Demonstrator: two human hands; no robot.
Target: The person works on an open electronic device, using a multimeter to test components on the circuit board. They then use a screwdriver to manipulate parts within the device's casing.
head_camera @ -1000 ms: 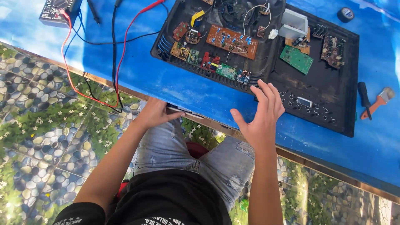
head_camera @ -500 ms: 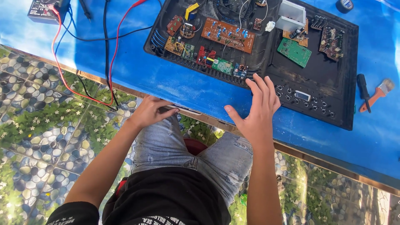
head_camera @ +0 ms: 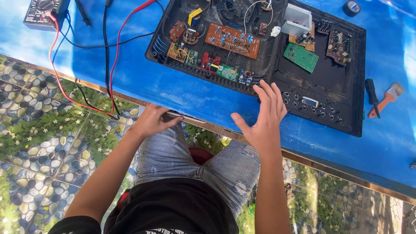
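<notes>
Since before, my right hand (head_camera: 263, 118) reached farther, spread, fingertips at the case (head_camera: 342, 113) edge; its length runs rightward. Left hand (head_camera: 152, 121) curls on the table edge (head_camera: 203, 121).

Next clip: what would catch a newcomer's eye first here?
The opened black plastic appliance casing on the blue table, its orange, green and brown circuit boards exposed. The right hand hovers spread at the casing's near edge, while the left hand grips the table's front edge. At the far left, red and black test leads trail from a multimeter over the edge.
</notes>
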